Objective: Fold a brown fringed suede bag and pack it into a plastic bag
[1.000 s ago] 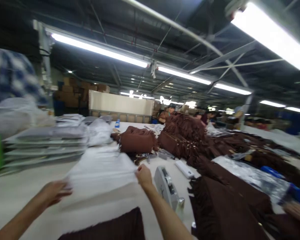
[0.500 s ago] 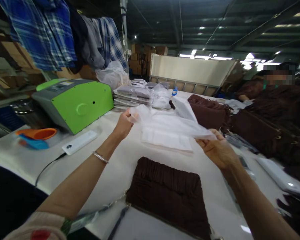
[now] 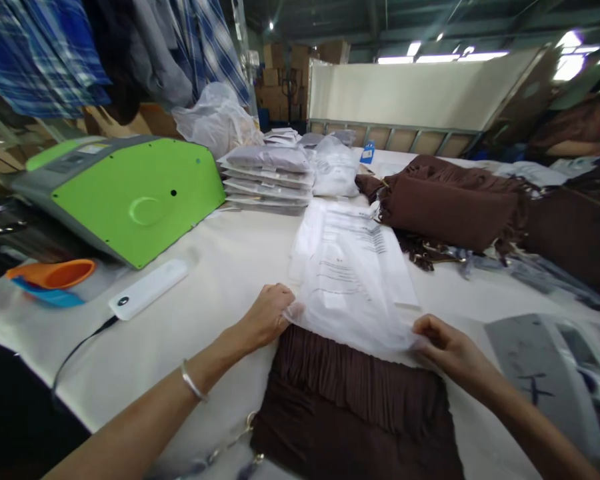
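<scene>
The left hand (image 3: 267, 313) pinched the near left corner of a clear plastic bag (image 3: 353, 287), and the right hand (image 3: 447, 347) pinched its near right corner. Both grips were closed on the bag's open edge, which was held taut between them. The bag carried printed text on its upper face and lay flat on the white table (image 3: 215, 293), extending away from the person. Its near edge overlapped the far, gathered edge of a folded brown fringed bag (image 3: 353, 407), which lay directly in front of the person. A metal chain (image 3: 230, 443) trailed from that brown bag's near left corner.

Judged from this arrangement, the brown bag was not yet inside the plastic bag: the mouth rested at the item's top edge, with nearly the whole item uncovered. Whether the mouth was actually parted could not be determined.

Behind the plastic bag, a stack of packed flat bags (image 3: 270, 177) stood near a green machine (image 3: 130, 193), which suggested that earlier units had been finished. More brown fringed bags (image 3: 445, 207) lay unpacked on the right. A white remote-like device (image 3: 147, 290) with a cable lay just beside the machine, and an orange funnel-shaped cup (image 3: 53, 273) sat at the table's left edge.
</scene>
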Demonstrator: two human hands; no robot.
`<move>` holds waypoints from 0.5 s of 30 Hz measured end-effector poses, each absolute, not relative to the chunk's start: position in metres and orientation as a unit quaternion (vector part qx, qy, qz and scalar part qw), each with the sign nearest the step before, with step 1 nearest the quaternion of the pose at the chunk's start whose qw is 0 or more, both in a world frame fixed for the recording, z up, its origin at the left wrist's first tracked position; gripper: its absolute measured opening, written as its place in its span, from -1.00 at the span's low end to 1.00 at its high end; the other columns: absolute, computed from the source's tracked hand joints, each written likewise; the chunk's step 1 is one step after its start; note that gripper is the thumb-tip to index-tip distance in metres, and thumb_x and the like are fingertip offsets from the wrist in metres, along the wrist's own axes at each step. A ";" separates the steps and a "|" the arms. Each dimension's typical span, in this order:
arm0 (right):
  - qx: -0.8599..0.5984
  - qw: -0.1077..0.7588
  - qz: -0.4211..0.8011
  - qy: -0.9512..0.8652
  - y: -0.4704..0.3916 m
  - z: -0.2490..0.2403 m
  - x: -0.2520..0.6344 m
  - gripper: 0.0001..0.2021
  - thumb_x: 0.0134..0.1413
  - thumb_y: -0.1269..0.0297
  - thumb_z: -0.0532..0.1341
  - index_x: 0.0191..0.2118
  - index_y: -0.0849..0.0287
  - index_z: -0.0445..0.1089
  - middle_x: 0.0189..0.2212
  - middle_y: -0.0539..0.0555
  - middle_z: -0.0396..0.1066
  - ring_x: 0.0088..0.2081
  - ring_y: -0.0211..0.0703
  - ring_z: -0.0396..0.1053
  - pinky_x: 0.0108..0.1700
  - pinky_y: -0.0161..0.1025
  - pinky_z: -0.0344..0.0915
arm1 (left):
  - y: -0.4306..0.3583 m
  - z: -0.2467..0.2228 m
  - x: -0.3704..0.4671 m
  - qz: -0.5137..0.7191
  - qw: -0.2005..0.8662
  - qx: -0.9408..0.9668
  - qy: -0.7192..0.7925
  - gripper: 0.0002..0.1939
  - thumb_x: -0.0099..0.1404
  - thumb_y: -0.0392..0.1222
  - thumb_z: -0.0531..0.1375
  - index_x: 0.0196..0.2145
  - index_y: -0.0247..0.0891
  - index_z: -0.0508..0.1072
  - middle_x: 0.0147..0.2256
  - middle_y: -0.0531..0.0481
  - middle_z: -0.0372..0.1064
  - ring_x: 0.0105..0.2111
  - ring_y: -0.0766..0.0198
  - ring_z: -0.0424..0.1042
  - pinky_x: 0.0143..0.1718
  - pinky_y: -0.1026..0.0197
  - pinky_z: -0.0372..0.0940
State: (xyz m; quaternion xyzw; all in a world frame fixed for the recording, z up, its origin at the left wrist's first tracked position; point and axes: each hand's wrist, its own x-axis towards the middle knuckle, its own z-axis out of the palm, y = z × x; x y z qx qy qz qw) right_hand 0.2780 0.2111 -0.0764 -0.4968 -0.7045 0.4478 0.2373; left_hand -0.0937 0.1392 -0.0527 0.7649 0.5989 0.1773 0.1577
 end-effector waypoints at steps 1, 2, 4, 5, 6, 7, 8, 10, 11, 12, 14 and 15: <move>-0.504 0.228 0.452 -0.700 0.210 -0.080 0.282 -0.80 -0.09 0.12 0.27 -0.39 0.09 0.31 -0.47 -0.02 0.40 -0.39 -0.15 0.35 -0.35 -0.29 0.25 | 0.136 -0.052 -0.092 0.149 0.138 0.765 0.611 -0.51 0.46 0.04 -0.18 -0.42 -0.26 0.36 -0.31 -0.13 0.37 -0.18 0.09 0.29 -0.07 0.02 0.15; -0.512 0.216 0.454 -0.696 0.209 -0.083 0.285 -0.80 -0.10 0.11 0.27 -0.40 0.09 0.30 -0.48 -0.02 0.39 -0.41 -0.15 0.34 -0.37 -0.30 0.24 | 0.134 -0.051 -0.090 0.119 0.122 0.765 0.621 -0.48 0.47 0.05 -0.22 -0.41 -0.25 0.36 -0.32 -0.12 0.36 -0.19 0.09 0.29 -0.08 0.02 0.16; -0.533 0.193 0.441 -0.696 0.206 -0.088 0.290 -0.77 -0.11 0.07 0.27 -0.44 0.08 0.28 -0.52 -0.03 0.35 -0.45 -0.16 0.31 -0.42 -0.31 0.20 | 0.129 -0.049 -0.088 0.071 0.120 0.760 0.634 -0.42 0.48 0.07 -0.30 -0.40 -0.25 0.35 -0.35 -0.11 0.35 -0.24 0.12 0.31 -0.11 0.05 0.20; -0.542 0.183 0.430 -0.698 0.205 -0.089 0.292 -0.75 -0.11 0.04 0.27 -0.45 0.08 0.27 -0.54 -0.04 0.34 -0.46 -0.16 0.30 -0.43 -0.31 0.19 | 0.127 -0.047 -0.087 0.063 0.139 0.755 0.638 -0.40 0.47 0.08 -0.33 -0.38 -0.25 0.35 -0.35 -0.11 0.35 -0.27 0.13 0.31 -0.13 0.08 0.21; -0.550 0.174 0.420 -0.700 0.203 -0.090 0.294 -0.74 -0.12 0.02 0.27 -0.46 0.07 0.27 -0.55 -0.04 0.33 -0.47 -0.15 0.29 -0.44 -0.31 0.18 | 0.125 -0.045 -0.086 0.066 0.166 0.748 0.640 -0.38 0.47 0.09 -0.36 -0.37 -0.25 0.35 -0.34 -0.10 0.35 -0.29 0.15 0.32 -0.15 0.11 0.23; -0.555 0.168 0.413 -0.702 0.201 -0.091 0.295 -0.74 -0.12 0.01 0.27 -0.46 0.07 0.28 -0.56 -0.04 0.33 -0.47 -0.14 0.30 -0.44 -0.30 0.18 | 0.124 -0.043 -0.085 0.077 0.197 0.739 0.640 -0.38 0.47 0.11 -0.37 -0.35 -0.25 0.35 -0.32 -0.10 0.36 -0.31 0.17 0.33 -0.18 0.14 0.25; -0.559 0.164 0.410 -0.702 0.199 -0.091 0.296 -0.74 -0.12 0.01 0.26 -0.46 0.06 0.28 -0.56 -0.03 0.34 -0.47 -0.13 0.30 -0.43 -0.30 0.19 | 0.123 -0.040 -0.085 0.091 0.227 0.728 0.640 -0.38 0.46 0.12 -0.36 -0.34 -0.24 0.35 -0.32 -0.09 0.37 -0.31 0.18 0.34 -0.20 0.16 0.26; -0.562 0.156 0.416 -0.697 0.196 -0.091 0.296 -0.75 -0.12 -0.01 0.24 -0.47 0.04 0.27 -0.56 -0.02 0.34 -0.47 -0.11 0.31 -0.44 -0.28 0.20 | 0.121 -0.035 -0.083 0.122 0.282 0.704 0.640 -0.39 0.45 0.17 -0.31 -0.34 -0.24 0.36 -0.32 -0.07 0.39 -0.32 0.19 0.36 -0.22 0.19 0.27; -0.564 0.154 0.422 -0.693 0.194 -0.090 0.296 -0.74 -0.12 -0.02 0.23 -0.48 0.04 0.26 -0.57 -0.01 0.33 -0.47 -0.11 0.31 -0.45 -0.28 0.20 | 0.121 -0.034 -0.083 0.137 0.306 0.691 0.640 -0.40 0.45 0.19 -0.28 -0.34 -0.24 0.36 -0.33 -0.06 0.41 -0.32 0.19 0.37 -0.23 0.20 0.28; -0.569 0.151 0.426 -0.687 0.192 -0.088 0.295 -0.73 -0.13 -0.04 0.22 -0.50 0.03 0.25 -0.58 0.00 0.32 -0.48 -0.10 0.31 -0.46 -0.27 0.21 | 0.120 -0.034 -0.083 0.148 0.332 0.675 0.642 -0.40 0.44 0.21 -0.27 -0.35 -0.24 0.36 -0.35 -0.05 0.41 -0.34 0.19 0.38 -0.26 0.21 0.30; -0.586 0.139 0.435 -0.669 0.190 -0.084 0.294 -0.70 -0.18 -0.09 0.22 -0.54 0.02 0.24 -0.62 0.00 0.29 -0.52 -0.10 0.28 -0.50 -0.26 0.19 | 0.120 -0.036 -0.083 0.161 0.398 0.631 0.646 -0.38 0.41 0.26 -0.25 -0.39 -0.25 0.35 -0.44 -0.02 0.40 -0.44 0.21 0.39 -0.41 0.25 0.31; -0.596 0.129 0.443 -0.657 0.189 -0.081 0.294 -0.69 -0.20 -0.11 0.23 -0.55 0.01 0.24 -0.63 0.00 0.27 -0.54 -0.11 0.26 -0.52 -0.26 0.18 | 0.120 -0.039 -0.084 0.166 0.435 0.604 0.647 -0.37 0.40 0.29 -0.23 -0.41 -0.25 0.34 -0.50 0.00 0.37 -0.51 0.23 0.39 -0.50 0.27 0.29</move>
